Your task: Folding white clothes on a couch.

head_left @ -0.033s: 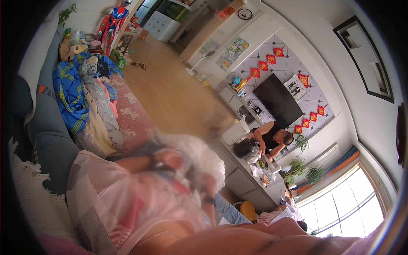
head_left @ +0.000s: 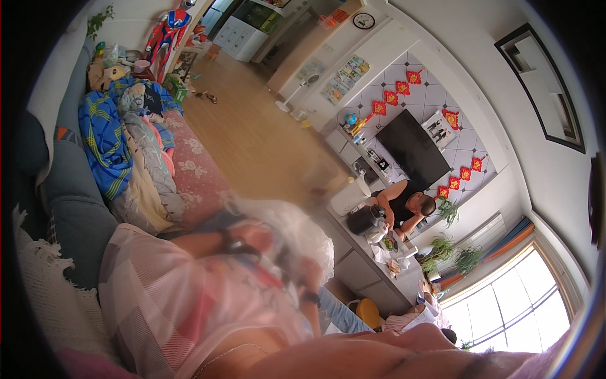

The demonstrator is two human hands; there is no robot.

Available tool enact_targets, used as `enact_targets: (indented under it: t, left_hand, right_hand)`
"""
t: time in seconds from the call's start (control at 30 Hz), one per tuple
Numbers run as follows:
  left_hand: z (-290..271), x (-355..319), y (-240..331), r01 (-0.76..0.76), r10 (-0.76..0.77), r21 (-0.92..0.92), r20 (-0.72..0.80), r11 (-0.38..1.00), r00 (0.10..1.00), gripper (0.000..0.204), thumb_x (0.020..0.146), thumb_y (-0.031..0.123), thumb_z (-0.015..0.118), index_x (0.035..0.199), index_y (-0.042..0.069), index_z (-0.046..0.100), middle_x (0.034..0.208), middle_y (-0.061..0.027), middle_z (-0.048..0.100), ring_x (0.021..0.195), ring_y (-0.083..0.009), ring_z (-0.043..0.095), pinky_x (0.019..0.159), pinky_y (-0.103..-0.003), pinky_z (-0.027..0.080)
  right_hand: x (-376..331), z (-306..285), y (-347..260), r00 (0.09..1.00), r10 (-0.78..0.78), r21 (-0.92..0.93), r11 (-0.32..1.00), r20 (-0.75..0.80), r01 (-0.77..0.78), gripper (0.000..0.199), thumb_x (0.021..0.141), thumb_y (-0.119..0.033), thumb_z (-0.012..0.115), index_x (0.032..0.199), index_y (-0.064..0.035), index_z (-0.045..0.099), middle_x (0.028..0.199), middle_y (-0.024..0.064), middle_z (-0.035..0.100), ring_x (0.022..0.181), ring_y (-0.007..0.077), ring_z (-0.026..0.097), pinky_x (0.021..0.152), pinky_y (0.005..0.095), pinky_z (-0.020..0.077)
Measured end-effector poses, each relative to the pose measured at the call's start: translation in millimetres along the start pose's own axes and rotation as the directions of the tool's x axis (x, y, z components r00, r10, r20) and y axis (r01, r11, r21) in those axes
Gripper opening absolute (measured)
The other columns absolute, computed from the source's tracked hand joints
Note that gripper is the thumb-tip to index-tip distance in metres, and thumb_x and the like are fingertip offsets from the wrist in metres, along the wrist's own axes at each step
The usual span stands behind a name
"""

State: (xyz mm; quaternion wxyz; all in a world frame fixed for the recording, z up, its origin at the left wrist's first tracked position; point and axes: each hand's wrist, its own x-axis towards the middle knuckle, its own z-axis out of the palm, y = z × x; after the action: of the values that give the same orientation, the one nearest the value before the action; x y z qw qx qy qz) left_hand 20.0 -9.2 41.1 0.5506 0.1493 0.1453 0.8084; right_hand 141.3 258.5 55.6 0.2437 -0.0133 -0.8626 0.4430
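A translucent white plastic bag point(head_left: 306, 230) bulges out in front of my chest, blurred by motion. My left hand point(head_left: 252, 238), with a dark band at its wrist, is closed on the bag's near side. Across from it, my right hand point(head_left: 308, 270), also with a dark wristband, is closed at the edge of the same bag. The fingers of both hands are smeared, so their exact hold is unclear. Something dark blurs between the hands, and I cannot make out what it is. My pink checked shirt point(head_left: 189, 290) lies just below.
On my left is a grey-blue sofa point(head_left: 76, 215) with a blue plaid blanket point(head_left: 104, 139) and rumpled bedding. Opposite, a person point(head_left: 401, 199) leans over a long cabinet point(head_left: 356, 268) holding a dark pot point(head_left: 365, 221). A fan point(head_left: 297, 91) stands by the wall; a yellow stool point(head_left: 368, 312) is near the cabinet.
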Motion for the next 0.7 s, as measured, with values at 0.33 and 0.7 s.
enact_targets:
  t: [0.33, 0.7]
  left_hand:
    - [-1, 3, -1, -0.009, 0.009, -0.003, -0.04, 1.0, 0.999, 0.03, 0.089, 0.02, 0.035, 0.105, -0.001, 0.048, 0.098, -0.0133, 0.058, 0.092, -0.0255, 0.055, 0.083, -0.04, 0.043]
    - [-1, -2, -1, -0.006, 0.007, 0.052, -0.018, 0.999, 1.0, 0.029, 0.087, 0.026, 0.044, 0.106, 0.004, 0.049, 0.104, -0.0099, 0.055, 0.095, -0.0206, 0.053, 0.084, -0.036, 0.042]
  right_hand:
    - [2, 2, 12, 0.981, 0.192, 0.285, 0.94, 0.005, -0.185, 0.019, 0.074, -0.007, 0.049, 0.086, -0.002, 0.063, 0.081, 0.0062, 0.062, 0.074, 0.0125, 0.056, 0.068, 0.0228, 0.0434]
    - [-1, -1, -10, 0.997, -0.083, -0.026, 0.996, -0.005, 0.083, 0.02, 0.074, -0.008, 0.049, 0.086, -0.0027, 0.064, 0.077, 0.0054, 0.062, 0.071, 0.0116, 0.056, 0.066, 0.022, 0.0427]
